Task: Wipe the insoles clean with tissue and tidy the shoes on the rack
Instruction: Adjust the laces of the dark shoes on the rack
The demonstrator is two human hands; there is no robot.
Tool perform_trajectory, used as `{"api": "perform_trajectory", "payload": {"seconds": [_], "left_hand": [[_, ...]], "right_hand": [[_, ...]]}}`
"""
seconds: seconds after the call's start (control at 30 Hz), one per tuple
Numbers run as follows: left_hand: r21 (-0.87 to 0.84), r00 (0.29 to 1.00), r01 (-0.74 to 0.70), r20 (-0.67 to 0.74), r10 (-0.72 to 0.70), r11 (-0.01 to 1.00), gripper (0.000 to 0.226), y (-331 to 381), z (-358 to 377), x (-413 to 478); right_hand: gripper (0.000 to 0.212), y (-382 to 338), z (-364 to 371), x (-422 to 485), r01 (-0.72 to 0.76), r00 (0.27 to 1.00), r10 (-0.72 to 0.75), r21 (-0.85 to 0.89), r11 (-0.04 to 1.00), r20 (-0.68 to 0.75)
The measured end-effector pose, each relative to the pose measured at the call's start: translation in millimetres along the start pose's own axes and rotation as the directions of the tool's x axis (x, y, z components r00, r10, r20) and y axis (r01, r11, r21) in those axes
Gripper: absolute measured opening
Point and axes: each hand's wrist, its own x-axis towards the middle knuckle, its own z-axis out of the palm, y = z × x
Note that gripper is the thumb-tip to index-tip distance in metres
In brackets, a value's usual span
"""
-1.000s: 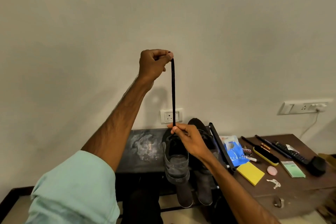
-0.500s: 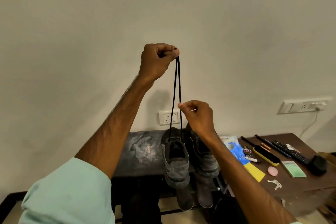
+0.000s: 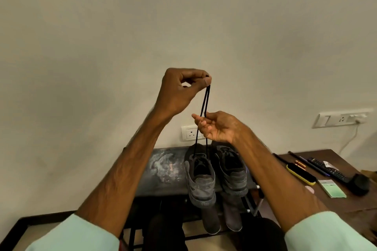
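**Entry: pair of grey sneakers, lace stage**

1. Left hand (image 3: 182,90): I logged it raised at 12 o'clock of the shoes. Its thumb and forefinger were pinched tight on the top of the black shoelace (image 3: 205,101), and two strands ran down from it.
2. Right hand (image 3: 219,127): it was near the left hand, at its 5 o'clock, with the fingers curled round both strands about midway down.
3. Left sneaker (image 3: 201,182): it sat on the top shelf of the rack (image 3: 163,171), heel toward me and overhanging the near edge. The strands ran into its upper eyelets. The right sneaker (image 3: 232,171) stood just beside it at 3 o'clock.
4. Sundries: a wooden table (image 3: 346,201) stood at 3 o'clock of the rack, carrying a shoe brush (image 3: 301,175) and a remote control (image 3: 328,169). A wall socket (image 3: 190,133) was behind the strands.

**Step:** I judged this to be the tidying part, with the lace evened up before tying or tucking. I saw no tissue and no insole, so I could not say whether the wiping was done.

**Next:** the right hand would need to work the strands into a knot, or feed them into the shoe. It should do so gently, because a pull could drag the overhanging sneaker off the shelf.

**Change:** a second earlier the right hand was down at the sneaker's tongue and the lace showed as a single line. Half a second earlier the hand was pinched beside the strands, and it had since closed round them. The left hand's pinch was unchanged.
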Motion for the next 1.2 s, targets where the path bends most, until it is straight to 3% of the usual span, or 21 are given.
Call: {"api": "perform_trajectory", "payload": {"seconds": [0.2,0.3,0.37,0.47,0.53,0.6,0.7,0.77,0.9,0.97,1.1,1.2], "left_hand": [[-0.307,0.978,0.21,0.084,-0.193,0.928,0.015,1,-4,-63],[-0.434,0.902,0.428,0.267,-0.341,0.793,0.022,-8,0,-97],[-0.437,0.822,0.563,0.388,-0.418,0.701,0.024,-17,0,-114],[-0.384,0.712,0.694,0.489,-0.504,0.609,0.031,-33,-5,-131],[-0.333,0.663,0.74,0.509,-0.549,0.585,0.033,-45,-3,-138],[-0.247,0.627,0.765,0.495,-0.602,0.595,0.028,-55,2,-144],[0.029,0.616,0.733,0.396,-0.681,0.68,0.015,-73,17,-151],[0.162,0.635,0.703,0.295,-0.714,0.692,0.009,-89,30,-155],[0.279,0.706,0.647,0.132,-0.695,0.71,0.004,-117,56,-159],[0.322,0.745,0.605,0.096,-0.66,0.728,0.007,-124,67,-160],[0.382,0.768,0.563,0.084,-0.634,0.733,0.003,-131,82,-161],[0.533,0.785,0.492,0.071,-0.616,0.689,0.008,-138,87,-160]], "right_hand": [[0.016,8,-18,-1,-0.062,0.998,0.062,-0.074,0.995,-0.002],[0.009,10,-19,-10,-0.032,0.998,0.022,-0.162,0.986,-0.061],[0.007,9,-20,-17,-0.006,0.989,-0.041,-0.318,0.948,-0.139],[0.012,5,-21,-22,0.045,0.942,-0.268,-0.716,0.697,-0.202],[0.014,4,-18,-25,0.076,0.898,-0.412,-0.866,0.493,-0.156],[0.014,5,-14,-28,0.111,0.848,-0.524,-0.941,0.32,-0.078],[0.015,9,-15,-23,0.066,0.741,-0.671,-0.998,0.011,0.042],[0.009,15,-19,-17,0.058,0.697,-0.712,-0.996,-0.07,0.09],[0.012,23,-24,-18,0.142,0.665,-0.731,-0.987,-0.073,0.15],[0.013,28,-27,-20,0.208,0.651,-0.743,-0.978,-0.023,0.156],[0.017,41,-38,-23,0.369,0.683,-0.725,-0.898,0.239,0.088],[0.018,48,-46,-25,0.458,0.709,-0.702,-0.802,0.384,0.069]]}}
